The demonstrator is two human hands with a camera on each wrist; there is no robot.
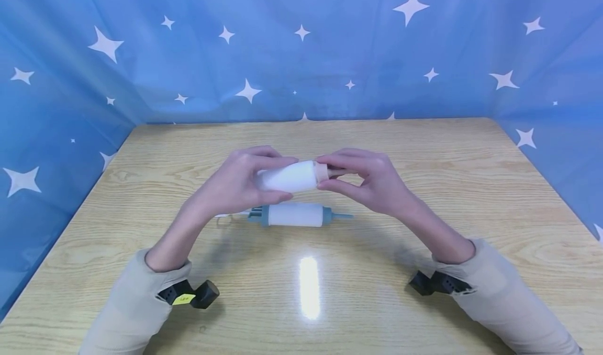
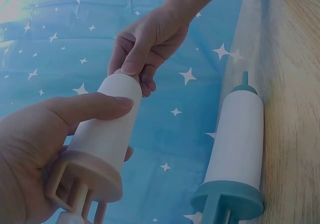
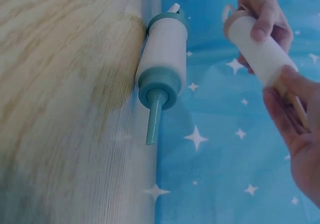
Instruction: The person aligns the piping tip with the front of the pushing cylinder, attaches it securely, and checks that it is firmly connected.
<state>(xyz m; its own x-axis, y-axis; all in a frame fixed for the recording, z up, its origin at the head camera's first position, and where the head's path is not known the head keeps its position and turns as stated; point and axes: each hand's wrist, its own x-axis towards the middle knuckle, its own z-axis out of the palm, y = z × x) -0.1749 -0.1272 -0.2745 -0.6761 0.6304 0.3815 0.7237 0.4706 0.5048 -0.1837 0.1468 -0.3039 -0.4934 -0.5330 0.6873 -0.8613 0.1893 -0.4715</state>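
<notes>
Above the table, both hands hold a white syringe-like tube with beige ends [image 1: 288, 178], lying roughly sideways. My left hand [image 1: 233, 179] grips its barrel, the thumb along the near side; the beige handle frame [image 2: 90, 176] and a plunger rod show by the palm in the left wrist view. At the other end, my right hand [image 1: 377, 179] pinches the beige collar [image 3: 280, 86] between thumb and fingers, and a thin beige nozzle [image 3: 300, 111] passes beside the palm. Just below the hands, a matching white tube with teal ends [image 1: 296, 214] rests on the table, nozzle to the right.
The wooden table [image 1: 301, 271] reflects a bright light strip near its front. A blue curtain with white stars [image 1: 301, 56] encloses the back and sides. Dark wrist cameras are strapped over both light sleeves [image 1: 499, 287].
</notes>
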